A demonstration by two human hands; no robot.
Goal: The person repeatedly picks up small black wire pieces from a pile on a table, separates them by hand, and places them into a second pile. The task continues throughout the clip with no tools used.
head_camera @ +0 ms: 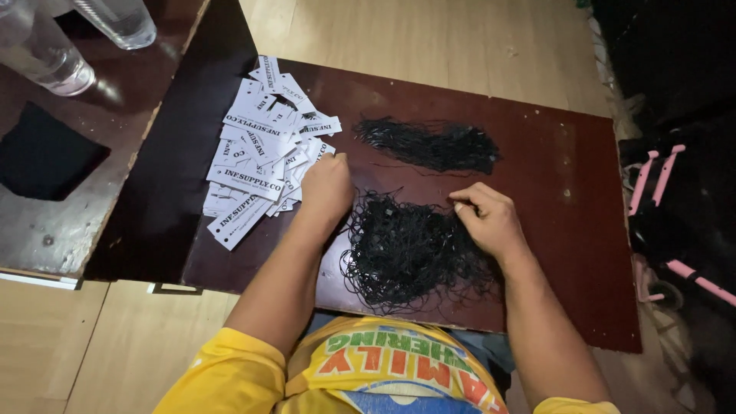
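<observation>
Left hand [326, 188] curled shut, fingertips pinching at the edge of a loose pile of white rectangular paper tags with black print [261, 146]; whether a tag is actually gripped, cannot tell. Right hand [487, 218] fingers bent, thumb and forefinger pinched on a strand at the top edge of the near tangled heap of thin black string loops [406, 253]. That heap lies between both forearms, close to the near edge of the dark reddish-brown wooden board [552, 192]. A second smaller black string bundle [429, 144] sits farther out, apart from both hands. Board's right half is bare; open room there. Tags spill to the board's left edge. Left beyond: worn table surface with two clear plastic bottles [77, 38] and a black cloth square [42, 157]. Pink-framed object [659, 176] off the right edge. Light wooden floor [414, 38] past the far edge.
</observation>
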